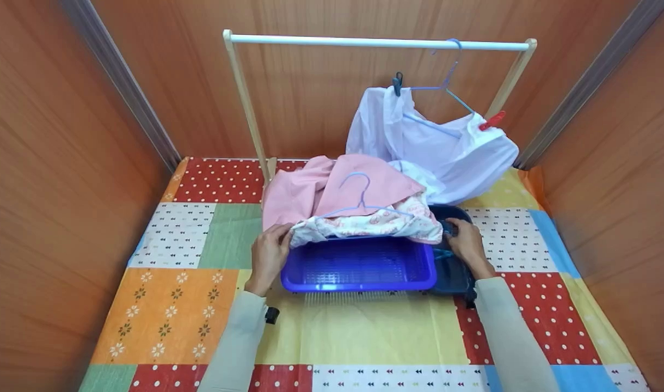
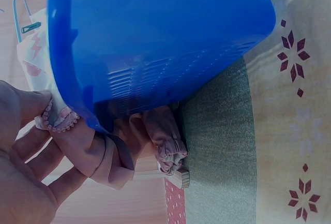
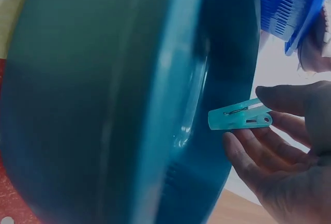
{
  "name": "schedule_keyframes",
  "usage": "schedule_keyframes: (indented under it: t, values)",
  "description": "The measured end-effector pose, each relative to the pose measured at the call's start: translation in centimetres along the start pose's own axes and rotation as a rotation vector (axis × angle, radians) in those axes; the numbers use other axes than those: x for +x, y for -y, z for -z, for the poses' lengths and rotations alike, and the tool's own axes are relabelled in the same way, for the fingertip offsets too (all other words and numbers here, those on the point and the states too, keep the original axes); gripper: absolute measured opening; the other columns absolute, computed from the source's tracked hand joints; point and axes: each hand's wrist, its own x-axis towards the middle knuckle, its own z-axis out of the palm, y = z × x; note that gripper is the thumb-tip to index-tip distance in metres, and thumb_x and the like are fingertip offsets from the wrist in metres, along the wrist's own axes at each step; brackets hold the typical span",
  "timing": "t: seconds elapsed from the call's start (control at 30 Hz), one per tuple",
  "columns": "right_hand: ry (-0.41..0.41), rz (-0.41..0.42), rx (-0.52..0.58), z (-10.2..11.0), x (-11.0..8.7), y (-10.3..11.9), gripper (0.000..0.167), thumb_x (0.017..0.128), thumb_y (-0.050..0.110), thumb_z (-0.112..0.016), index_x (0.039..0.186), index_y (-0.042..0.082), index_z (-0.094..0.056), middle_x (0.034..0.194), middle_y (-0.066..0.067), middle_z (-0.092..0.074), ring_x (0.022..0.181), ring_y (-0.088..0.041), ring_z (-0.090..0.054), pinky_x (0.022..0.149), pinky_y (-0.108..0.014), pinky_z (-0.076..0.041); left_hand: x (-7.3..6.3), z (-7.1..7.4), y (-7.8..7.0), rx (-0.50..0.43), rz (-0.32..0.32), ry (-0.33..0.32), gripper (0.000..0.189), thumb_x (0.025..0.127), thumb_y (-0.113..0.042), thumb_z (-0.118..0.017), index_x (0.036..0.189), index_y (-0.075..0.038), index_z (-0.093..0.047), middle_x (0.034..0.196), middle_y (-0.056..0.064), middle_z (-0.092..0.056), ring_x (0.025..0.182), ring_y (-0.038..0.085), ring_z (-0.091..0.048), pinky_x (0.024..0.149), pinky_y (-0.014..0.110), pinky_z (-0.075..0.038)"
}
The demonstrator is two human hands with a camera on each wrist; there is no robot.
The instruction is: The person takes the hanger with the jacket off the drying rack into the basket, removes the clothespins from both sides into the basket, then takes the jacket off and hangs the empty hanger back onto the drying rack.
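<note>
A pink garment with a white printed part [image 1: 359, 226] lies over the back of a blue-purple basket [image 1: 359, 287]. On it rests a lilac hanger [image 1: 363, 196]. At the basket's left corner my left hand [image 1: 269, 253] pinches the garment's beaded edge [image 2: 62, 118] between thumb and fingers. My right hand [image 1: 467, 242] is over the dark basin [image 1: 453, 277] to the basket's right. Between its thumb and fingers it holds a teal clothespin [image 3: 240, 116], best seen in the right wrist view.
Behind stands a clothes rack with a white bar [image 1: 332, 40]. A white garment [image 1: 419, 141] hangs from a lilac hanger on its right half, with a black clip [image 1: 398, 84] and a red clothespin [image 1: 492, 121]. Wooden panels enclose the patchwork cloth [image 1: 174, 305] on three sides.
</note>
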Motion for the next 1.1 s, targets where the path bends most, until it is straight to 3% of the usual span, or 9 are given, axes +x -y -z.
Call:
schedule_keyframes:
  t: [0.27, 0.5, 0.83, 1.1]
  values:
    - [-0.052, -0.008, 0.032, 0.4, -0.4, 0.3, 0.037, 0.090, 0.005, -0.063, 0.127, 0.000, -0.062, 0.121, -0.026, -0.065, 0.112, -0.041, -0.061, 0.096, -0.053, -0.048, 0.0, 0.0, 0.0, -0.012, -0.015, -0.004, 0.015, 0.091, -0.014, -0.070, 0.104, -0.010, -0.077, 0.095, 0.005, -0.076, 0.089, 0.029, -0.072, 0.076, 0.049, -0.055]
    - [-0.128, 0.030, 0.070, 1.6, -1.0, 2.2, 0.034, 0.092, 0.006, -0.062, 0.126, 0.000, -0.063, 0.119, -0.026, -0.066, 0.110, -0.041, -0.063, 0.095, -0.053, -0.049, 0.0, 0.0, 0.0, -0.012, -0.012, -0.005, 0.015, 0.091, -0.014, -0.070, 0.103, -0.010, -0.077, 0.094, 0.005, -0.076, 0.089, 0.030, -0.072, 0.075, 0.049, -0.055]
    - [-0.272, 0.165, 0.121, 2.9, -1.9, 5.6, 0.029, 0.087, 0.003, -0.068, 0.116, -0.002, -0.069, 0.112, -0.023, -0.070, 0.101, -0.038, -0.067, 0.087, -0.049, -0.056, -0.1, 0.1, -0.1, -0.003, -0.022, -0.011, 0.016, 0.090, -0.014, -0.070, 0.104, -0.011, -0.077, 0.096, 0.005, -0.076, 0.092, 0.030, -0.072, 0.077, 0.049, -0.055]
    - [-0.293, 0.253, 0.169, 3.4, -2.9, 8.3, 0.027, 0.085, 0.002, -0.071, 0.112, -0.002, -0.070, 0.107, -0.021, -0.071, 0.097, -0.035, -0.068, 0.085, -0.047, -0.056, -0.1, 0.1, -0.1, -0.002, -0.025, -0.015, 0.016, 0.090, -0.014, -0.070, 0.104, -0.011, -0.077, 0.097, 0.005, -0.076, 0.093, 0.031, -0.072, 0.077, 0.049, -0.055]
